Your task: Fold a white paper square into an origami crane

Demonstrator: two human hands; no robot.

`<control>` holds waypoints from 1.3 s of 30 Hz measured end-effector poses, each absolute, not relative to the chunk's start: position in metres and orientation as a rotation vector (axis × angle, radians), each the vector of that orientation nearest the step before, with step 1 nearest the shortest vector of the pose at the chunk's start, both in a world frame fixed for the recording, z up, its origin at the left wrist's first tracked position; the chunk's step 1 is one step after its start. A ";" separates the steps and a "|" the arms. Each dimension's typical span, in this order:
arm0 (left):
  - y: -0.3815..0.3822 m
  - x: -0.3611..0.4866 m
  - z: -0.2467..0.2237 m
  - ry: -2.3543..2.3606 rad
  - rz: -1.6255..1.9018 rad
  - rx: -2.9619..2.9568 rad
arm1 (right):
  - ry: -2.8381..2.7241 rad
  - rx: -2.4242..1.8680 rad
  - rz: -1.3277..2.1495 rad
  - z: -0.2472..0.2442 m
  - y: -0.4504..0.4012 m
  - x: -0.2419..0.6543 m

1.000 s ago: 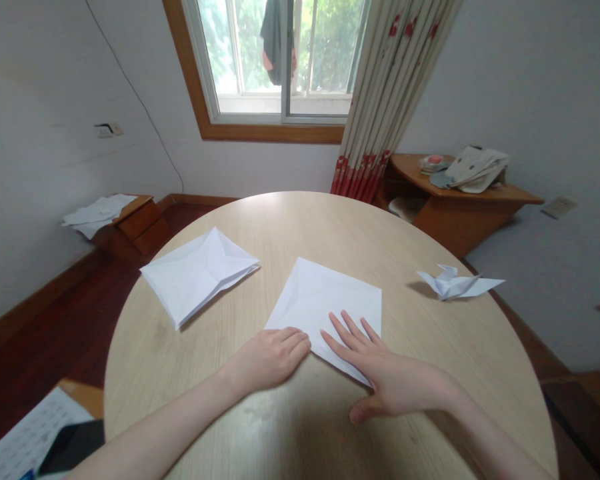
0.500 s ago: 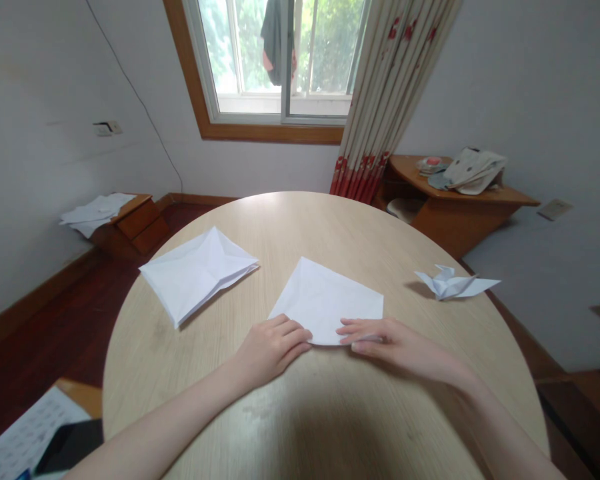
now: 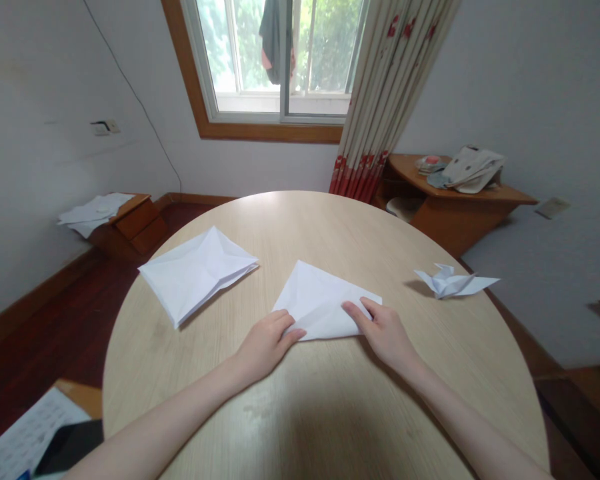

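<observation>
Your left hand (image 3: pixel 264 343): fingers curled, tips pinning the folded paper's (image 3: pixel 320 303) lower-left corner | your right hand (image 3: pixel 385 330): fingers flat, pressing its right edge | paper: frame centre, lying on the round table (image 3: pixel 300 413) | paper crane (image 3: pixel 450 282): right of frame.

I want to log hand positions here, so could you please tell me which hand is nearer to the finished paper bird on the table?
Right. The right hand presses the folded sheet, with bare table between it and the paper bird. The left hand is farther, at the sheet's other corner.
</observation>
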State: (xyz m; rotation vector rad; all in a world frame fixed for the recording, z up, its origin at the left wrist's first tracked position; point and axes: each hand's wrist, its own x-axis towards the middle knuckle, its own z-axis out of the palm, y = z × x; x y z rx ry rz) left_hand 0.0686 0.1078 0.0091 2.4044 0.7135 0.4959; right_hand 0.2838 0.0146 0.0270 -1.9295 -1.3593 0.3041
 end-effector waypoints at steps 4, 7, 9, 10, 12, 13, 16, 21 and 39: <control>0.107 0.069 0.008 0.786 0.416 2.609 | -1.388 -2.018 0.146 0.019 0.019 0.288; 0.108 0.069 0.007 0.815 0.374 2.710 | -1.365 -2.047 0.078 0.016 0.021 0.294; 0.109 0.069 0.008 0.831 0.346 2.732 | -1.348 -2.041 0.069 0.016 0.021 0.298; 0.110 0.069 0.008 0.834 0.331 2.743 | -1.349 -2.033 0.070 0.016 0.021 0.299; 0.111 0.069 0.009 0.822 0.305 2.763 | -1.391 -2.014 0.054 0.017 0.021 0.302; 0.111 0.069 0.010 0.811 0.297 2.769 | -1.429 -2.009 0.031 0.018 0.021 0.304; 0.112 0.068 0.013 0.804 0.266 2.764 | -1.552 -2.030 -0.098 0.018 0.021 0.309; 0.112 0.066 0.016 0.807 0.236 2.763 | -1.617 -2.117 -0.329 0.009 0.019 0.317; 0.127 0.060 0.009 0.651 0.347 2.895 | -1.551 -1.849 -0.437 -0.004 0.030 0.323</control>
